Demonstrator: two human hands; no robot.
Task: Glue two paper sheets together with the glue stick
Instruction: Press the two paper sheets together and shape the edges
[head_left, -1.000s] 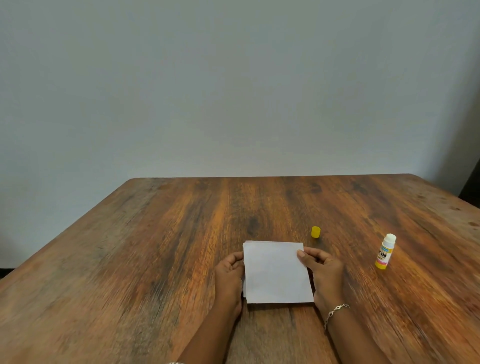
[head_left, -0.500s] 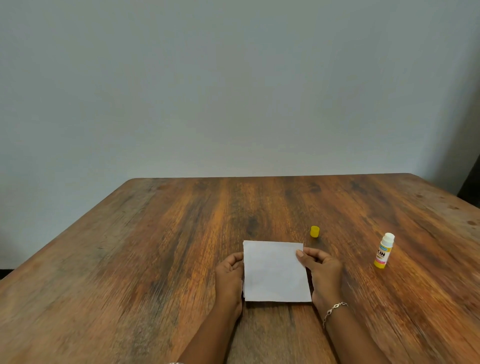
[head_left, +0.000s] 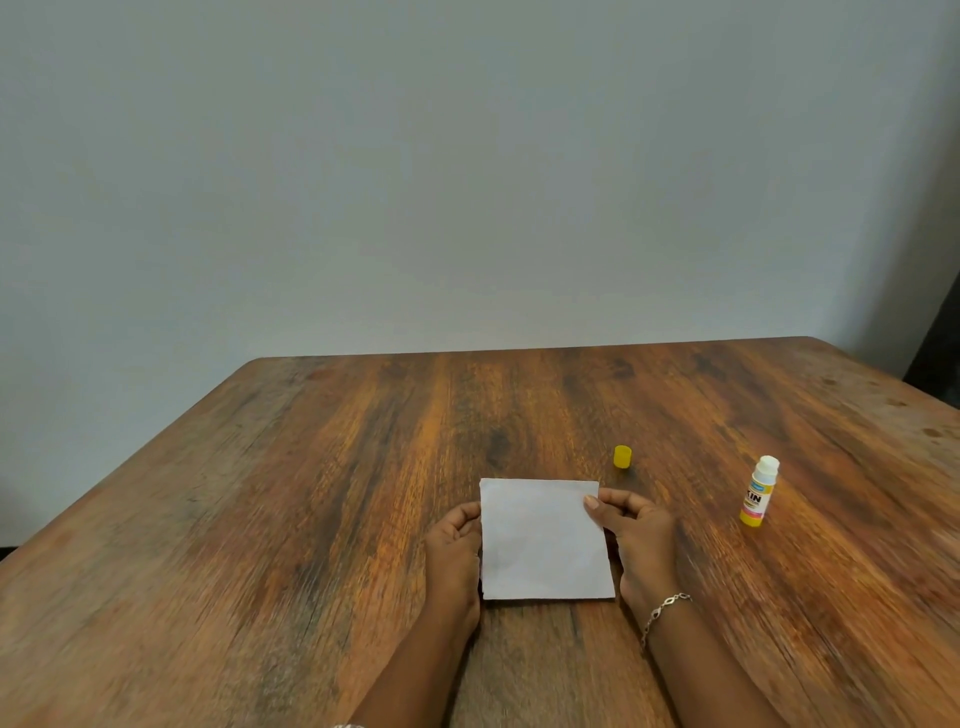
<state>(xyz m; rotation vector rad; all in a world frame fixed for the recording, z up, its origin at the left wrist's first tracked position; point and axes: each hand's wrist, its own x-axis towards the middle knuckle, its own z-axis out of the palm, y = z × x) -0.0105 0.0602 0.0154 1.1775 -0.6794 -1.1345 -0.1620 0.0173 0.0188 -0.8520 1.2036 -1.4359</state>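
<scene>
Both hands, left hand (head_left: 453, 551) and right hand (head_left: 636, 538), pinch the paper sheets (head_left: 545, 540) at their side edges, apparently aligning them; next, press flat, with the uncapped glue stick (head_left: 759, 491) standing well right of the sheets

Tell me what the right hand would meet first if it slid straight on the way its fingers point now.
The right hand has its fingers pointing toward the person's left, already on the edge of the paper. Going on, it would cross the paper and probably meet the left hand at the opposite edge.
</scene>
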